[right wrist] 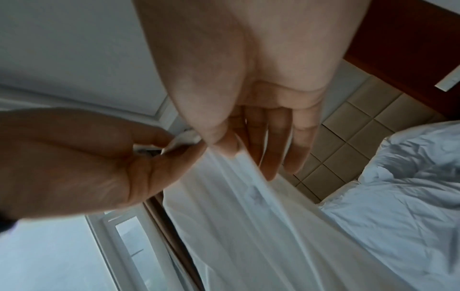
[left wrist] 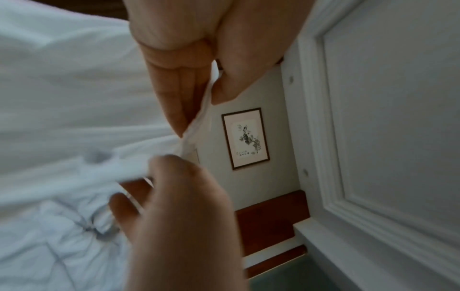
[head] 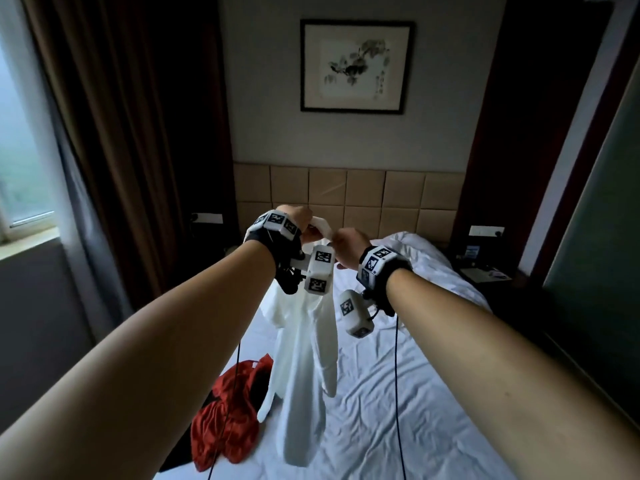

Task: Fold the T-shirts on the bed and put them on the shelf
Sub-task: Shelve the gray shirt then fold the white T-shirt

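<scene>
I hold a white T-shirt (head: pixel 304 358) up in the air over the bed (head: pixel 426 403), and it hangs down in long folds. My left hand (head: pixel 306 225) pinches its top edge between thumb and fingers. My right hand (head: pixel 344 242) pinches the same edge close beside it. The left wrist view shows my left hand (left wrist: pixel 201 114) gripping the hem of the white T-shirt (left wrist: pixel 74 118), with my right hand (left wrist: pixel 174 196) below it. In the right wrist view, my right hand (right wrist: pixel 221 145) and my left hand (right wrist: pixel 181 141) meet on the white T-shirt (right wrist: pixel 236 226). A crumpled red T-shirt (head: pixel 232 410) lies on the bed's left side.
A rumpled white duvet (head: pixel 419 258) is piled at the head of the bed, below a padded tan headboard (head: pixel 363 192). Brown curtains (head: pixel 114 133) and a window (head: pixel 20 150) are on the left. A dark nightstand (head: pixel 485 275) stands on the right. No shelf is in view.
</scene>
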Demonstrator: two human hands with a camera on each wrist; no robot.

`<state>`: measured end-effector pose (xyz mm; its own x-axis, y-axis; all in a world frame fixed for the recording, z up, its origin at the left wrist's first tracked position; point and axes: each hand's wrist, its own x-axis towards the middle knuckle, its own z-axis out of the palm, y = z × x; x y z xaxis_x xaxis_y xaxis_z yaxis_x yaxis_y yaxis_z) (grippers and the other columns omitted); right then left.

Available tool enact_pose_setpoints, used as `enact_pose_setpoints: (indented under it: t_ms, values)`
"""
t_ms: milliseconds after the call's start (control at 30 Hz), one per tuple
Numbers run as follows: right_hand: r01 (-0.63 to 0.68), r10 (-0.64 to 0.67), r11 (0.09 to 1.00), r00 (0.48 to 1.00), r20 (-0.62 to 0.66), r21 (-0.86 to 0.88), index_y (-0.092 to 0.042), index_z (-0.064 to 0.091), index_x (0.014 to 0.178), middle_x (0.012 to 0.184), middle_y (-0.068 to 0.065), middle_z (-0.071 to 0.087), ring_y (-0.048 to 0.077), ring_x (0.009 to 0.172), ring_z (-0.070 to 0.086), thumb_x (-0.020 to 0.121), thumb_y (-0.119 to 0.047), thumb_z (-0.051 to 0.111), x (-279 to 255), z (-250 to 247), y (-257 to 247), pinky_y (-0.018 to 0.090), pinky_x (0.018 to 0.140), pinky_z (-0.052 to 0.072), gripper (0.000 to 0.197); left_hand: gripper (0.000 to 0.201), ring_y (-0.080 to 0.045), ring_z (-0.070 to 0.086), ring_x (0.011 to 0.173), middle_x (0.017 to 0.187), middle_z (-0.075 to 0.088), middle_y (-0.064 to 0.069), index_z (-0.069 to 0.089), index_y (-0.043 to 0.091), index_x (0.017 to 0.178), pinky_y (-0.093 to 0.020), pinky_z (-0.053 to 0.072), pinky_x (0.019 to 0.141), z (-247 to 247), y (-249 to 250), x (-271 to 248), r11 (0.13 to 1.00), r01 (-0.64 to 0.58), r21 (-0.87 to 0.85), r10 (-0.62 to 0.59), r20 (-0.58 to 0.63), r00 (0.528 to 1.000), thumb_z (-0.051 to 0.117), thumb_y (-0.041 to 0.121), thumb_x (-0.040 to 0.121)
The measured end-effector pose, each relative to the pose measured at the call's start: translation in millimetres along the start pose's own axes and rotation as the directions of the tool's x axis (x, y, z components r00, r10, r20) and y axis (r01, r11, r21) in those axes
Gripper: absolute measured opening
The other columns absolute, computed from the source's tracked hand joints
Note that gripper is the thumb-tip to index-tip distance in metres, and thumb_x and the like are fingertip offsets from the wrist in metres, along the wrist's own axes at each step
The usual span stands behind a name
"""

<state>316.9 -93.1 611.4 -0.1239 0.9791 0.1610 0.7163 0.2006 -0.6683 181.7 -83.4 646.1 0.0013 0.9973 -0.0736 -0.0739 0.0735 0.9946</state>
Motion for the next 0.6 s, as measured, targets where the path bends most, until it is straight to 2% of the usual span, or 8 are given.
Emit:
enact_pose_setpoints:
  t_ms: [67,133,167,200,333,433,500,600]
  values:
    - [-0.005,0.01,0.999,0.996,-0.086,0.054,-0.006,0.063,0.085,0.081,0.013,0.067,0.029,0.075,0.066,0.087,-0.016,0.049,3.1,-7.2,11.3,0.045,0.071,0.06,0.017,0.036,-0.022,0.069,0.091,0.11,0.064,-0.011,0.053,-0.004,0.125,-0.031,0.059,0.073,3.1,2.7,5.6,0.996,-0.056,0.067,0.065,-0.146,0.987,0.051,0.011,0.093]
    - [-0.009,0.026,0.992,0.989,-0.144,0.122,-0.015,0.059,0.082,0.077,0.006,0.063,0.027,0.075,0.062,0.086,-0.019,0.049,5.8,-18.0,22.7,0.038,0.066,0.056,0.011,0.058,-0.021,0.064,0.102,0.116,0.056,-0.008,0.023,0.019,0.149,-0.032,0.055,0.086,11.9,1.8,2.4,0.974,-0.045,0.22,0.11,-0.293,0.95,0.048,0.016,0.097]
    - [-0.003,0.027,0.987,0.989,-0.146,0.16,-0.018,0.057,0.082,0.075,0.004,0.06,0.025,0.072,0.059,0.087,-0.018,0.049,7.1,-24.4,27.6,0.034,0.061,0.051,0.009,0.032,-0.023,0.06,0.108,0.116,0.055,-0.005,0.038,0.025,0.128,-0.034,0.048,0.097,16.1,2.4,-4.1,0.95,-0.082,0.301,0.185,-0.334,0.924,0.046,0.019,0.098]
    - [0.003,0.024,0.982,0.99,-0.139,0.187,-0.019,0.054,0.084,0.073,0.003,0.057,0.023,0.068,0.056,0.088,-0.016,0.048,7.2,-30.4,30.3,0.03,0.055,0.046,0.008,0.035,-0.024,0.059,0.111,0.117,0.057,-0.006,0.044,0.017,0.131,-0.033,0.043,0.1,18.2,0.9,1.8,0.903,-0.117,0.413,0.26,-0.31,0.915,0.047,0.024,0.097]
    - [0.05,-0.027,0.975,0.994,-0.104,0.218,-0.017,0.054,0.09,0.07,0.0,0.051,0.015,0.059,0.045,0.091,-0.01,0.045,3.6,-58.8,42.8,0.025,0.049,0.034,0.011,0.008,-0.021,0.064,0.072,0.085,0.064,-0.014,0.064,0.009,0.078,-0.033,0.057,0.079,50.7,-9.6,-2.1,0.886,-0.162,0.435,0.244,-0.138,0.96,0.064,0.011,0.085]
    - [0.068,-0.049,0.976,0.994,-0.093,0.209,-0.021,0.054,0.081,0.072,-0.002,0.052,0.015,0.066,0.047,0.091,-0.012,0.049,-1.1,-81.4,60.9,0.025,0.053,0.036,0.014,0.028,-0.02,0.062,0.078,0.083,0.062,-0.003,0.062,0.014,0.09,-0.036,0.058,0.078,85.6,-16.3,-11.6,0.758,-0.163,0.632,0.231,-0.025,0.973,0.079,0.024,0.072]
    - [0.067,-0.053,0.974,0.996,-0.072,0.215,-0.021,0.056,0.082,0.073,-0.003,0.054,0.013,0.067,0.048,0.09,-0.013,0.053,-8.7,-97.9,74.8,0.025,0.054,0.037,0.011,0.044,-0.02,0.058,0.086,0.093,0.059,0.001,0.056,0.017,0.1,-0.031,0.052,0.077,108.8,-19.4,-13.7,0.661,-0.1,0.744,0.26,-0.102,0.96,0.081,0.038,0.07]
    - [0.075,-0.073,0.98,0.997,-0.015,0.183,-0.016,0.06,0.093,0.084,0.001,0.061,0.016,0.077,0.055,0.082,-0.009,0.063,-23.8,-123.3,97.5,0.029,0.068,0.047,0.013,0.033,-0.027,0.06,0.083,0.098,0.067,-0.009,0.068,0.009,0.097,-0.03,0.05,0.073,143.8,-20.7,-18.7,0.648,-0.058,0.759,0.336,-0.217,0.916,0.063,0.038,0.082]
